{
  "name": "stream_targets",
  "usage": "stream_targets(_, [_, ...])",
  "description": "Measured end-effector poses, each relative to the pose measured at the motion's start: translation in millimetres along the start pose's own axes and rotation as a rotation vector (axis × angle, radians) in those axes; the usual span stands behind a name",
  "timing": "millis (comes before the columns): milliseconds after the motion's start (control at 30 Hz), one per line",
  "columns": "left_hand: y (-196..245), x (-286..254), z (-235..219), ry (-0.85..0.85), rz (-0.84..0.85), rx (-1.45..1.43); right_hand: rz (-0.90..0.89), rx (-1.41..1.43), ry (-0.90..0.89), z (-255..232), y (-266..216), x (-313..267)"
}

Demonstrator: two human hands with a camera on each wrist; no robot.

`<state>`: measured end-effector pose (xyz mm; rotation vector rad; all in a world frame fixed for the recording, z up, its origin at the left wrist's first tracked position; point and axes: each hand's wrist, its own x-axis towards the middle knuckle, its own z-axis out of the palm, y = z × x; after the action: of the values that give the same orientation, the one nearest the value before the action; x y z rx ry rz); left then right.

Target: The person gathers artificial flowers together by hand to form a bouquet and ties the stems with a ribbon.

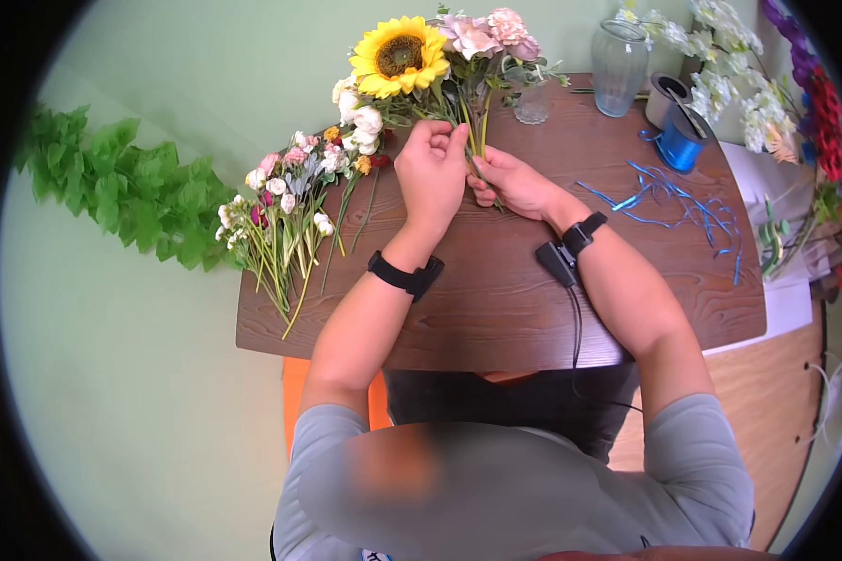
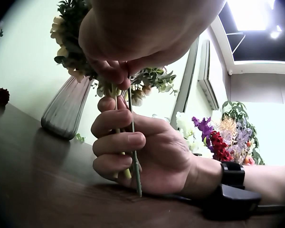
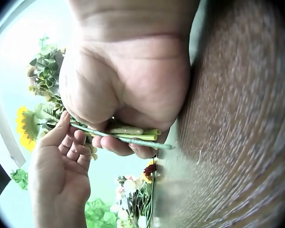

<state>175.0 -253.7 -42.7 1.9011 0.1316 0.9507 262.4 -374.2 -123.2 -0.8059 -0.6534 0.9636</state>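
My right hand (image 1: 519,184) grips a bundle of stems (image 3: 149,137) low down, fingers curled round them, as the left wrist view shows. Just above it my left hand (image 1: 432,173) pinches a thin green stem (image 2: 132,142) between thumb and fingers. Above both hands the bunch fans out, with a sunflower (image 1: 399,57) at the left and pink flowers (image 1: 471,35) at the right. The stem ends stick out below my right hand, close over the table.
Loose small flowers (image 1: 288,201) lie at the table's left. Behind the hands, to the right, stand a small glass (image 1: 531,101), a tall glass vase (image 1: 619,70) and a blue ribbon spool (image 1: 681,140). Blue ribbon strips (image 1: 669,198) lie on the right.
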Motion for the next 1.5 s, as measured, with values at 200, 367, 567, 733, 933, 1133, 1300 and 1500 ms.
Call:
stream_targets(200, [-7,-6,-1,0.038,-0.06,-0.018,0.029,0.028,-0.014,6,-5,-3])
stream_targets(367, [-18,-4,-6,-0.046,-0.273,0.098,0.035,0.045,-0.01,6,-4,-2])
stream_targets(567, [-17,16,-13,-0.493,-0.387,-0.41,0.036,0.042,-0.031,8,-5,-4])
stream_targets(733, [-26,27,-6,-0.537,-0.478,-0.645,0.045,0.04,-0.101,2,-2,-4])
stream_targets(933, [-22,31,-3,-0.589,-0.563,-0.716,0.066,0.062,-0.1,4,-2,-4])
stream_targets(1133, [-20,29,2,-0.548,-0.547,-0.675,0.061,0.102,-0.124,5,-4,-5])
stream_targets(1300, [-40,29,8,-0.499,-0.476,-0.701,0.094,0.115,-0.135,1,-5,-5])
stream_targets(1500, [-37,31,11,-0.507,-0.397,-0.772,0.102,0.188,-0.114,10,-12,-8])
